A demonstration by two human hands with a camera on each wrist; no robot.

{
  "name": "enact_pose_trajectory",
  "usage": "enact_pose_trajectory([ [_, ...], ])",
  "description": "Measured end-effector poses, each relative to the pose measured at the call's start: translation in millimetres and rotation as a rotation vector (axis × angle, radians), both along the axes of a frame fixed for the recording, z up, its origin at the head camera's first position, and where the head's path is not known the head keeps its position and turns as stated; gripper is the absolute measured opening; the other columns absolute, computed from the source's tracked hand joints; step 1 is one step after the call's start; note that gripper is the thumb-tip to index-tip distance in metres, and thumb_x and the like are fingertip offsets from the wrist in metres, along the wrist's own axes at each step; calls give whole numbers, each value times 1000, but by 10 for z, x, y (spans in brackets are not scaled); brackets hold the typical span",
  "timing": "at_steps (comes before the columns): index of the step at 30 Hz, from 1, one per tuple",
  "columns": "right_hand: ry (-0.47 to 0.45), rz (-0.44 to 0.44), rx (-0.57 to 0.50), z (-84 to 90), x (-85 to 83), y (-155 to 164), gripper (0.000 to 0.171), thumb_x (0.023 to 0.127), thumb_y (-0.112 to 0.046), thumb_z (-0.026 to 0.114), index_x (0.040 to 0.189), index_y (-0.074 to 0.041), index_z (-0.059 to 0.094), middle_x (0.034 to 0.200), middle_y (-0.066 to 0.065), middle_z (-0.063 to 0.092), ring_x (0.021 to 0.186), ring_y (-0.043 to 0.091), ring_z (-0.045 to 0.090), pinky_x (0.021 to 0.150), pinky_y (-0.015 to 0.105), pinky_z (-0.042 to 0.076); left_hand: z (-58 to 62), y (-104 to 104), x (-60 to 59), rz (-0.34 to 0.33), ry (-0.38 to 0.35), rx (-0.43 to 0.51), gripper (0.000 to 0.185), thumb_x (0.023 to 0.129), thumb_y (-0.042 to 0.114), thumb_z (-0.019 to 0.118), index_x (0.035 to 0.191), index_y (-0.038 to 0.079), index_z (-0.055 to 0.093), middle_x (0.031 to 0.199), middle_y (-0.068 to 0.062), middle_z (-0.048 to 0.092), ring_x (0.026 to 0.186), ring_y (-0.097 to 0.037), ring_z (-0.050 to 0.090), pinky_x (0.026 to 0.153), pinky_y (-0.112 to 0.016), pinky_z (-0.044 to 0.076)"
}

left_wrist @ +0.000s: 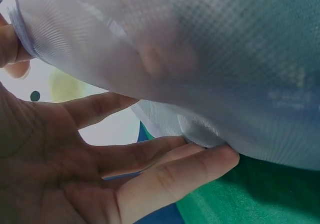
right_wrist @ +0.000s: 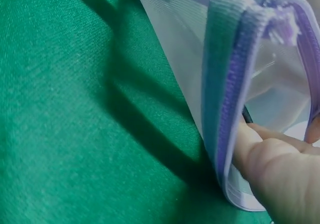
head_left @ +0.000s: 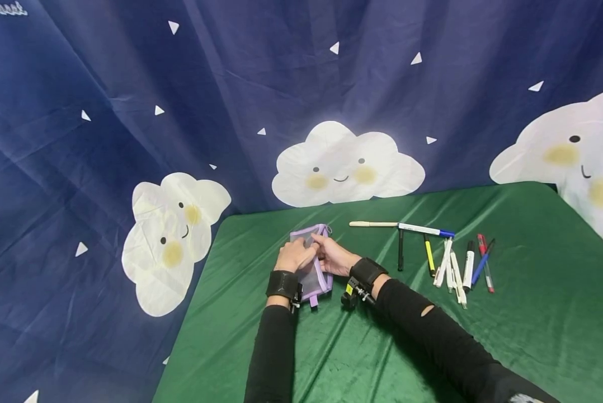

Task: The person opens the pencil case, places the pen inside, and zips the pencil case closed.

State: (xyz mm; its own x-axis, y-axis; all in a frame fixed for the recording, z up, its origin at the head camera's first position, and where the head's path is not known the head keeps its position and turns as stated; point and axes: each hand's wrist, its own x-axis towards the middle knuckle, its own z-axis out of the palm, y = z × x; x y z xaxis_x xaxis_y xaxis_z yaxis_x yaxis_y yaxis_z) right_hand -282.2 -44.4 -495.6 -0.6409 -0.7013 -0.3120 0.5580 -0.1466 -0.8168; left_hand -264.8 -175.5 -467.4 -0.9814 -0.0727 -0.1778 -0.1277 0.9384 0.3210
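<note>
A mesh zip pouch (head_left: 310, 280) with lilac trim is between my two hands above the green cloth. My left hand (head_left: 295, 255) holds its left side; in the left wrist view, that hand's fingers (left_wrist: 145, 156) touch the lower edge of the see-through mesh (left_wrist: 200, 58). My right hand (head_left: 338, 256) grips the zipper side. The right wrist view shows the pouch's zipper edge (right_wrist: 232, 88) spread apart, with fingers (right_wrist: 270, 154) reaching into the gap. A small dark thing (right_wrist: 246, 115) shows beside these fingers; its kind is hidden.
To the right lie a beige pen (head_left: 372, 224), a blue-capped marker (head_left: 424, 230), a black pen (head_left: 400, 252), a yellow highlighter (head_left: 429, 257), several white pens (head_left: 455, 271), a black-capped marker (head_left: 468, 266), a blue pen (head_left: 481, 266) and a red-capped pen (head_left: 484, 254). A cloud-print curtain (head_left: 251, 73) stands behind.
</note>
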Motion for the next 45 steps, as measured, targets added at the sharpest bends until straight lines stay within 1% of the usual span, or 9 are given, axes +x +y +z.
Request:
enact_pose_trajectory([
  [9,-11,60,-21,-24,29,-20,45,91,-55,28,101,-14,45,124,12,38,91,20,55,88,37,45,-2,-27,19,-19,-12,17,70,82,59,29,131,11,46,132,-13,51,121,-38,47,100,-47,37],
  [13,-16,51,-51,-25,26,-43,43,91,-54,28,105,-15,42,134,14,30,98,21,54,90,38,47,9,-36,30,-20,-1,27,71,82,60,29,129,11,47,132,-13,52,121,-38,47,100,-48,37],
  [17,-25,54,-78,-35,10,-59,50,91,-54,26,110,-10,41,128,11,38,97,21,56,87,36,48,24,-43,35,-17,-6,42,71,81,60,29,129,11,48,132,-13,52,121,-39,46,100,-48,36],
  [21,-23,62,-105,-41,-7,-75,63,92,-55,23,132,-6,32,120,10,44,98,21,57,88,37,48,35,-46,38,-18,-9,52,71,81,60,29,129,10,48,132,-14,51,121,-39,46,100,-48,36],
  [23,-18,64,-111,-41,-10,-84,67,92,-55,23,136,-4,27,119,11,44,99,21,56,89,36,47,41,-52,37,-18,-7,55,72,81,60,28,129,10,47,132,-14,51,122,-39,46,101,-49,35],
  [30,-35,84,-143,-45,-13,-100,70,89,-57,31,139,-8,23,131,12,41,108,22,56,98,40,43,51,-64,29,-16,-14,59,74,82,61,26,131,9,46,133,-14,50,123,-39,44,102,-49,34],
  [36,-109,113,-284,-84,-6,-90,76,86,-58,37,142,-13,15,146,13,26,125,26,43,105,46,34,69,-49,58,7,-31,45,74,81,61,29,113,4,60,123,-16,58,113,-38,51,92,-46,41],
  [43,-171,124,-277,-104,-8,-77,75,89,-60,25,144,-11,11,150,11,20,134,30,31,108,46,31,56,-38,70,65,-35,61,74,80,61,31,111,2,62,121,-20,57,111,-39,52,88,-45,44],
  [45,-180,119,-278,-101,-11,-80,77,88,-60,28,144,-10,9,150,13,19,136,32,28,109,46,29,43,-46,61,74,-31,58,75,80,62,30,112,2,61,121,-20,58,111,-38,52,89,-45,43],
])
